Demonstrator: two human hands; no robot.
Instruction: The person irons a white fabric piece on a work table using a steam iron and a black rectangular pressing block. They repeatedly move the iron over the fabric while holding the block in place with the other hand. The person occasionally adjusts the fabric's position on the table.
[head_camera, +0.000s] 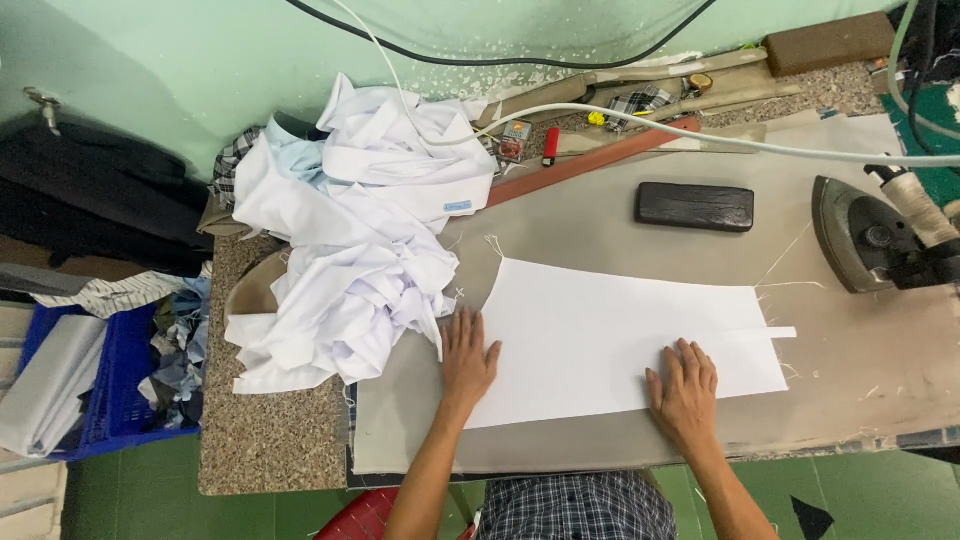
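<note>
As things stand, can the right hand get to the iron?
Probably yes. The right hand lies flat on the white fabric piece, and the iron sits farther right on the same padded board. Only bare board lies between them; the black block is off that line.

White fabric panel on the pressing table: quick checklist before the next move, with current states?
1. Flat white fabric panel lies smooth on the grey padded table: ok.
2. Left hand flat on the panel's left edge: ok.
3. Right hand flat on the lower right part: ok.
4. Dark metal iron sits off the panel, at right: ok.
5. Pile of white garments is apart from the panel: cannot tell, edges close.
6. Black rectangular block is off the panel: ok.
</note>
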